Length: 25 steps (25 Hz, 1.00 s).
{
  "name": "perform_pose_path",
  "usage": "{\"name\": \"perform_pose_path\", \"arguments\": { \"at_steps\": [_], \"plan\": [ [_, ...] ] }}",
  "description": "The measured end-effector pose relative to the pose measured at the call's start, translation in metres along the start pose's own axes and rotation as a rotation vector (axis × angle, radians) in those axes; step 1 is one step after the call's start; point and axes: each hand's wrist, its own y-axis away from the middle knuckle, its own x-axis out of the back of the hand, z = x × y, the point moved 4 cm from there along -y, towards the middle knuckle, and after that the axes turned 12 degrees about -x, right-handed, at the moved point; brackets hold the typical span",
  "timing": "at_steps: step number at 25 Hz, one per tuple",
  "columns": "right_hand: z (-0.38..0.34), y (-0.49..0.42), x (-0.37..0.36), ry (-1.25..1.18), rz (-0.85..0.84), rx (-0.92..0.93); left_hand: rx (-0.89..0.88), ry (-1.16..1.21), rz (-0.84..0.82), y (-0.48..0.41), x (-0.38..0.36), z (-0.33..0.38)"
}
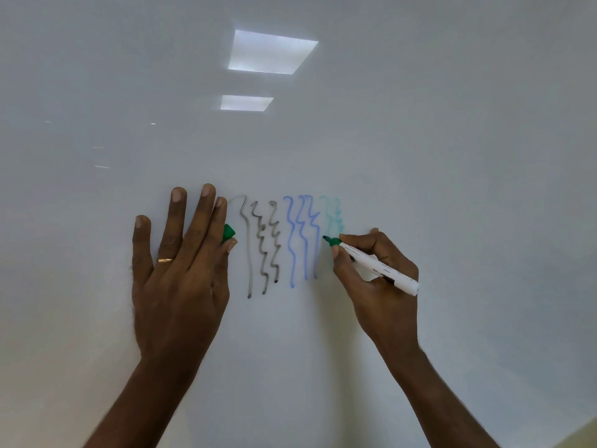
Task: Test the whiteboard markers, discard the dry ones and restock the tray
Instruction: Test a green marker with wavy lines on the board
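A white whiteboard (pixel 420 156) fills the view. My right hand (pixel 378 279) grips a white marker with a green tip (pixel 374 265), its nib touching the board at the foot of a faint, pale green squiggle (pixel 334 218). My left hand (pixel 177 263) lies flat against the board with its fingers spread, pinching the green cap (pixel 228 233) between thumb and index finger. Between the hands run three grey-black wavy lines (pixel 263 247) and three blue wavy lines (pixel 302 237). No tray is in view.
Two ceiling lights (pixel 271 52) reflect off the board above the marks. A sliver of yellowish surface (pixel 581 436) shows at the bottom right corner. The board is unmarked above, left and right of the test lines.
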Motion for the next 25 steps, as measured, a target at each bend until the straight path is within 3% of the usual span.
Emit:
{"name": "perform_pose_path", "arguments": {
  "at_steps": [14, 22, 25],
  "plan": [
    [0.031, 0.031, 0.007, 0.096, 0.024, 0.103, 0.001, 0.03, 0.052, 0.0, 0.003, 0.002],
    [0.04, 0.069, 0.008, 0.106, 0.007, 0.027, -0.003, 0.051, 0.053, 0.0, 0.004, 0.002],
    [0.031, 0.065, 0.013, 0.038, -0.014, -0.155, 0.013, 0.097, 0.064, 0.001, 0.006, 0.001]
  ]
}}
